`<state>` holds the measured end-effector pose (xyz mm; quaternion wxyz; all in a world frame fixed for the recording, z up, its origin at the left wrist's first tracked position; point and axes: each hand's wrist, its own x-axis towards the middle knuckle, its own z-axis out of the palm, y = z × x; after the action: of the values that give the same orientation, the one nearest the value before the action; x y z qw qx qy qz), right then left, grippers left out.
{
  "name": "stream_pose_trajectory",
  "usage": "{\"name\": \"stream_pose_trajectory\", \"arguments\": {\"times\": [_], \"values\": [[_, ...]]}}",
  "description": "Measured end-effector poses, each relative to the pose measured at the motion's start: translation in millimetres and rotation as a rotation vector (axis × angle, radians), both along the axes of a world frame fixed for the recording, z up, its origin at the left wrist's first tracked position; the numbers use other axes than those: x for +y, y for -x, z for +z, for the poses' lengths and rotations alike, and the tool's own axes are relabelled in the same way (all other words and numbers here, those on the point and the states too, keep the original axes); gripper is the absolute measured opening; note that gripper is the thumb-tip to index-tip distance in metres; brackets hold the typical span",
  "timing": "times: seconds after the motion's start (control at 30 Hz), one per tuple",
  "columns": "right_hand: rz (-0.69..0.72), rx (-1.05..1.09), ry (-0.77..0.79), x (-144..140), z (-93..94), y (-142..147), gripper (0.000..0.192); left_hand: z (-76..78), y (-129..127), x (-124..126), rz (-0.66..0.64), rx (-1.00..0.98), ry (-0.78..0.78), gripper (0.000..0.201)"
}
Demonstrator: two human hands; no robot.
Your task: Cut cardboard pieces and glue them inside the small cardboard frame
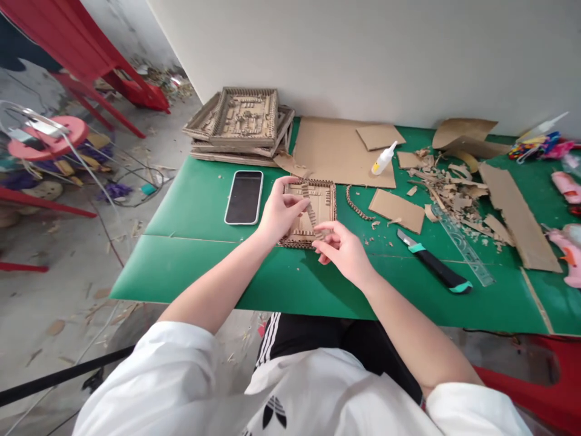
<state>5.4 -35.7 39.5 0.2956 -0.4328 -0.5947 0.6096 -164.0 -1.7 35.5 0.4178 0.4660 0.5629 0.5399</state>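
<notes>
Head view: small cardboard frame (pixel 313 212) lies flat on the green surface (pixel 204 266), centre of frame, just right of a phone (pixel 244 197) lying screen up. Left hand (pixel 279 212) rests on the frame's left edge, thumb and fingers curled over it, gripping that side. Right hand (pixel 342 248) sits at the frame's lower right corner, fingers loosely bent, thumb and forefinger pinched near a small cardboard strip on the frame; can't tell if it actually holds the strip. Upper centre-left: stack of finished cardboard frames (pixel 240 124) against the wall, at the surface's far left corner. Right of the stack, a large flat cardboard sheet (pixel 331 148) with a white glue bottle (pixel 384 158) lying tilted on its right edge. Just right of the small frame, a curved corrugated strip (pixel 356 206), then a smaller cardboard piece (pixel 397 209). Lower right of that, a utility knife (pixel 436 269), black handle with teal trim, blade pointing upper left. Beside it a clear ruler (pixel 463 239) running diagonally. Upper right: pile of cardboard scraps (pixel 449 184), and a long cardboard strip (pixel 517 215) running down towards the right edge. Far right edge: pink and multicoloured items, too cropped to identify. Left of frame: floor with red furniture and cables.
</notes>
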Motion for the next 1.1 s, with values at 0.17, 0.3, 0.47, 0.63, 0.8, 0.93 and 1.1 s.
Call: {"name": "stream_pose_trajectory", "arguments": {"times": [0.17,0.3,0.47,0.63,0.8,0.93,1.1], "values": [[0.082,-0.178,-0.202,8.3,-4.4,25.9,0.034,-11.8,35.3,17.4,-0.053,0.428,0.053,0.027],[0.139,-0.346,-0.506,14.7,-3.6,37.4,0.029,-13.1,40.9,24.1,-0.086,0.558,-0.011,0.050],[0.044,-0.434,-0.713,19.8,-14.1,45.4,0.021,-20.4,39.6,27.1,-0.068,0.795,-0.133,0.035],[0.037,-0.572,-0.917,19.8,-27.1,44.5,0.024,-30.3,43.6,25.7,-0.043,0.996,-0.238,0.027],[0.017,-0.588,-0.967,17.9,-29.5,42.6,0.026,-30.8,45.4,22.0,-0.048,1.062,-0.255,0.030],[0.031,-0.550,-0.958,17.5,-29.7,42.7,0.026,-30.9,43.9,20.3,-0.112,1.079,-0.268,0.030],[0.079,-0.488,-0.956,17.0,-30.8,44.1,0.026,-31.3,42.8,19.8,-0.194,1.139,-0.256,0.032]]}}
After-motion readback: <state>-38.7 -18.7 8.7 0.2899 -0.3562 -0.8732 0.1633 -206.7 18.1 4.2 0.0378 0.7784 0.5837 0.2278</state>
